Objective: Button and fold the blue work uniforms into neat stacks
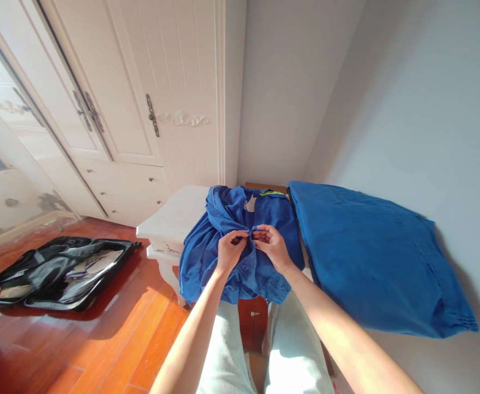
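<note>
A blue work shirt (223, 257) with a yellow-green strip at its collar lies crumpled over a white bedside table (174, 219) and my lap. My left hand (229, 250) and my right hand (270, 245) meet at the shirt's front placket, near the middle of its chest. Each hand is closed in a pinch on the fabric edge, fingertips almost touching. What lies between the fingertips is too small to tell.
A flat blue garment (371, 257) is spread on the surface to the right, against the wall. An open black suitcase (55, 271) with folded items lies on the red wooden floor at left. White wardrobe doors (141, 109) stand behind.
</note>
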`<state>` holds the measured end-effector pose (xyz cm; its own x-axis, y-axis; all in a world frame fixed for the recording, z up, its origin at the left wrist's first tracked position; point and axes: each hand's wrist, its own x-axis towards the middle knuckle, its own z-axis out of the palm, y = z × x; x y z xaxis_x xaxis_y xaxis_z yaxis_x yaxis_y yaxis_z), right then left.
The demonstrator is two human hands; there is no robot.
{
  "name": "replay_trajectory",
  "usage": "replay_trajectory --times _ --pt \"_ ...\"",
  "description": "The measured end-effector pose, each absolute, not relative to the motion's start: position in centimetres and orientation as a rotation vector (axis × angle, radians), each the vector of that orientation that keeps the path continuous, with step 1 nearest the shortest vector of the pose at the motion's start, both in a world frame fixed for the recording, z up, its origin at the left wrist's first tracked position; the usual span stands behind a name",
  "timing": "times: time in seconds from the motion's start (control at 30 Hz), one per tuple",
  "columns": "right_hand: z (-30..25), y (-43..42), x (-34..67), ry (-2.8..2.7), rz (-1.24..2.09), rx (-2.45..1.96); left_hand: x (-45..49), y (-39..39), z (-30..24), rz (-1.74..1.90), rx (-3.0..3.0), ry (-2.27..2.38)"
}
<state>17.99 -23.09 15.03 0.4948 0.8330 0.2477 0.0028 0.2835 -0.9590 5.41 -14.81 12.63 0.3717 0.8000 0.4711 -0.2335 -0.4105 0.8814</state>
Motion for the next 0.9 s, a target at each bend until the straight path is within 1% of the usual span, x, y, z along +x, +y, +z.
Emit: replay_trajectory --times 0.27,0.47,0.9 --pt "14.0 -22.7 18.2 -1.053 0.606 -1.214 5.4 -14.7 12.7 1.296 1.603 0.565" --pt "13.6 -22.6 18.2 -1.087 0.544 -1.237 5.2 -14.7 12.8 1.215 1.595 0.576" --pt "13.2 -22.7 17.9 -1.149 0.364 -1.326 5.3 -14.8 12.9 1.185 1.675 0.608"
